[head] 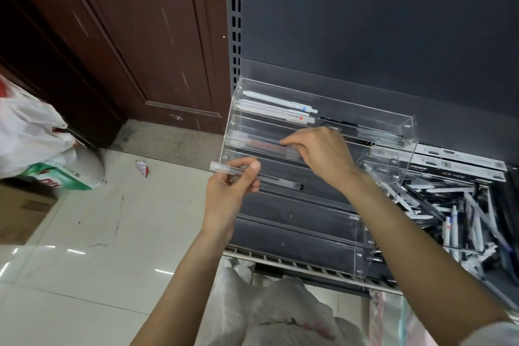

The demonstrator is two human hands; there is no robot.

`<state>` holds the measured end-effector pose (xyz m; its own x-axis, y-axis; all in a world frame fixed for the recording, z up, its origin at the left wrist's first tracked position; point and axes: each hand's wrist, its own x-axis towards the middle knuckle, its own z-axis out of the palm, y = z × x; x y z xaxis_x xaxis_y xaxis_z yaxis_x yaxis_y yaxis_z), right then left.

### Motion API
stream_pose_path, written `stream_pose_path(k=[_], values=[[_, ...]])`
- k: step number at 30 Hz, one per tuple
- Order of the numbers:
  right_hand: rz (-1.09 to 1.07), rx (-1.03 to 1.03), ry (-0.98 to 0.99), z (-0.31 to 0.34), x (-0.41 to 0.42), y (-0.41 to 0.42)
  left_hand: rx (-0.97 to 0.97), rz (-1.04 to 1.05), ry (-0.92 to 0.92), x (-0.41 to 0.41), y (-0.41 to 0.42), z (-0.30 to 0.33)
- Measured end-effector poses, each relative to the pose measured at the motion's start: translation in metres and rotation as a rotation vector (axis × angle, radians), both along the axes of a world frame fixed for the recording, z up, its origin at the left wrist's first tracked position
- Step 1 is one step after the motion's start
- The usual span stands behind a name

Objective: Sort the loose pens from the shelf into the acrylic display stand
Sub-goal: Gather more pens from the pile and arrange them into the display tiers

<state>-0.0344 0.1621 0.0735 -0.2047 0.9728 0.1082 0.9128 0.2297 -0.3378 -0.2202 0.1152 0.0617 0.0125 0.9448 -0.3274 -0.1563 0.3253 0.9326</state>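
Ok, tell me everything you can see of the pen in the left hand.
The pen is slim, with a clear or frosted barrel and a dark tip at its right end. It lies roughly level, just in front of the acrylic display stand. The left hand pinches it near the middle between thumb and fingers; nothing else visibly touches it.

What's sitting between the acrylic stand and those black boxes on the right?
In the head view, a heap of loose white and dark pens lies on the shelf between the clear tiered acrylic stand and the black flat boxes.

Acrylic display stand (376, 236) sits on the shelf (309, 264), loose pens (460, 213) heaped right of it
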Motion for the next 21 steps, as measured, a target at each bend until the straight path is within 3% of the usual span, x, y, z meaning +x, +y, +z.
stream_pose_path(k=[4,9,14,15,18,21], values=[[-0.008,0.010,0.082,0.008,-0.002,-0.005,-0.003,0.012,-0.001,0.006,0.002,-0.001],[-0.003,-0.175,0.423,0.039,-0.007,-0.040,0.014,-0.006,-0.055,0.014,0.008,0.008],[-0.136,0.017,0.433,0.037,0.006,-0.056,0.084,-0.105,-0.004,0.029,0.019,0.020],[-0.181,0.086,0.412,0.034,0.011,-0.053,0.155,-0.161,0.124,0.028,0.021,0.019],[-0.254,0.238,0.233,0.022,0.023,-0.043,0.595,-0.262,0.865,0.015,0.033,0.005],[-0.220,0.295,0.108,0.009,0.016,-0.031,0.816,-0.264,1.176,0.003,0.042,-0.006]])
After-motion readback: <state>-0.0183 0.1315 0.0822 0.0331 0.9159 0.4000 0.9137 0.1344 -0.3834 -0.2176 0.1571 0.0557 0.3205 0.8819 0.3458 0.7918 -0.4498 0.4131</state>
